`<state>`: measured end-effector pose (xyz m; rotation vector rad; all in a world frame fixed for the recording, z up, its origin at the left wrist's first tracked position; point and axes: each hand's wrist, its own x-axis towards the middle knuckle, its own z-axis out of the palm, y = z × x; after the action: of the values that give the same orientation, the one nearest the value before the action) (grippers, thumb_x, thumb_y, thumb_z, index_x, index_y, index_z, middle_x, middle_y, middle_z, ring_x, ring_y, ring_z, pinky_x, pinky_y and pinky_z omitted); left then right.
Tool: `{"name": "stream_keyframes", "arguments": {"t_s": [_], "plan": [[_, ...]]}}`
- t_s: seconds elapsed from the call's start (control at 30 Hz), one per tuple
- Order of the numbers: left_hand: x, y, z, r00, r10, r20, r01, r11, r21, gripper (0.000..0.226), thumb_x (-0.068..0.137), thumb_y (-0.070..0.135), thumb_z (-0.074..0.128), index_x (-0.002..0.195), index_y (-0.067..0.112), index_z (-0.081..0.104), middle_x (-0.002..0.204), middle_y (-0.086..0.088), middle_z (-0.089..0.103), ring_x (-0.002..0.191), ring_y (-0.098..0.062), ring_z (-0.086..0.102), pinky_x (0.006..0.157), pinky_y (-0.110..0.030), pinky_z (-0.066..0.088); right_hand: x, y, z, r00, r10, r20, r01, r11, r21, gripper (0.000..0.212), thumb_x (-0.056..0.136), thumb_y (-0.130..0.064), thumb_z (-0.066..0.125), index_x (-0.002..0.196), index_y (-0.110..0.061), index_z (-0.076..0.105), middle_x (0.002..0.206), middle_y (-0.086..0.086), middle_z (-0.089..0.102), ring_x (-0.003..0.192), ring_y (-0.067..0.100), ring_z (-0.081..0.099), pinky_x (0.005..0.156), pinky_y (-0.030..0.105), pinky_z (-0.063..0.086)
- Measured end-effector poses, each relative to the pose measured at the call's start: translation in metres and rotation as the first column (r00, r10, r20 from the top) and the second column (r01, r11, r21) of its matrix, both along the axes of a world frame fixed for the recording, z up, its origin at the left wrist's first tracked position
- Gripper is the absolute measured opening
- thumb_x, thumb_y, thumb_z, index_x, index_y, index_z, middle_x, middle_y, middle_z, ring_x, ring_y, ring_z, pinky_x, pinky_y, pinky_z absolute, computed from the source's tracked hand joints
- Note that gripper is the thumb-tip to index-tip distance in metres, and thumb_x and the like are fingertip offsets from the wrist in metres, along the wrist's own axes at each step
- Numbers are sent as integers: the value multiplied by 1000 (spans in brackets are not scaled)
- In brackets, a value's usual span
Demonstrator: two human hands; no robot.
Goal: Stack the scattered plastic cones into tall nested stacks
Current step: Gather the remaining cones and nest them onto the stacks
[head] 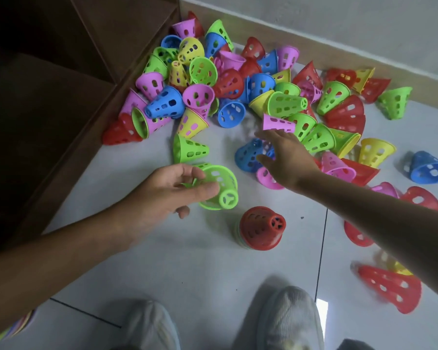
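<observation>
Several perforated plastic cones in red, green, blue, pink and yellow lie in a heap (238, 79) on the grey tiled floor. My left hand (167, 190) grips a green cone (219, 188) at its wide end, narrow tip pointing toward me. My right hand (286, 157) reaches out flat with fingers spread, just above a blue cone (248, 154) and below a pink cone (277, 123); it holds nothing. A short nested stack topped by a red cone (261, 227) stands upright on the floor in front of me.
A dark brown wooden cabinet (61, 102) borders the heap on the left, and a wall with a baseboard (339, 51) runs behind it. Loose cones lie to the right, including a red one (392, 286). Two feet in grey covers (288, 322) stand at the bottom.
</observation>
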<state>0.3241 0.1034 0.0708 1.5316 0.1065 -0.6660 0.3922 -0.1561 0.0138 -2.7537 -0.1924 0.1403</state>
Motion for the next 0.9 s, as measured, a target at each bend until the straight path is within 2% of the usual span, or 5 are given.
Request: {"name": "stream_keyframes", "arguments": {"t_s": [0.17, 0.37, 0.6, 0.77, 0.9], "plan": [[-8, -13, 14, 995, 35, -90, -48, 988, -147, 61, 50, 36, 81, 101, 13, 57, 71, 11, 66, 59, -1, 56, 51, -24, 34, 5, 3, -7, 999, 2, 44, 0, 999, -51, 35, 89, -23, 69, 122, -19, 59, 115, 8, 66, 102, 30, 58, 89, 46, 49], [-19, -18, 20, 991, 28, -132, -52, 981, -184, 60, 52, 38, 80, 96, 14, 47, 60, 12, 49, 52, -6, 39, 51, -26, 31, 1, 7, -10, 997, -14, 72, 15, 1000, -19, 30, 90, -19, 70, 117, -14, 60, 107, 9, 67, 98, 29, 57, 84, 41, 47], [-24, -30, 18, 995, -48, -90, 24, 967, -255, 56, 56, 36, 77, 94, 17, 41, 66, 9, 48, 54, -10, 37, 50, -25, 36, -11, 9, 26, 979, -197, 51, 168, 922, 348, 31, 91, -19, 70, 120, -13, 59, 116, -2, 66, 100, 13, 60, 87, 31, 51], [-33, -44, 20, 993, -89, -82, 58, 945, -323, 58, 59, 37, 76, 95, 17, 36, 67, 8, 42, 54, -10, 36, 53, -27, 34, -35, -6, 57, 962, -272, 23, 221, 827, 516, 29, 90, -22, 71, 115, -16, 58, 109, -11, 64, 102, 6, 61, 87, 38, 56], [-39, -53, 20, 983, -182, -22, 172, 958, -229, 67, 60, 44, 76, 103, 14, 34, 82, 3, 53, 62, -10, 40, 60, -32, 34, -58, -19, 76, 946, -324, 28, 235, 740, 630, 27, 91, -21, 70, 114, -12, 57, 112, -4, 68, 104, 8, 64, 75, 20, 56]]}}
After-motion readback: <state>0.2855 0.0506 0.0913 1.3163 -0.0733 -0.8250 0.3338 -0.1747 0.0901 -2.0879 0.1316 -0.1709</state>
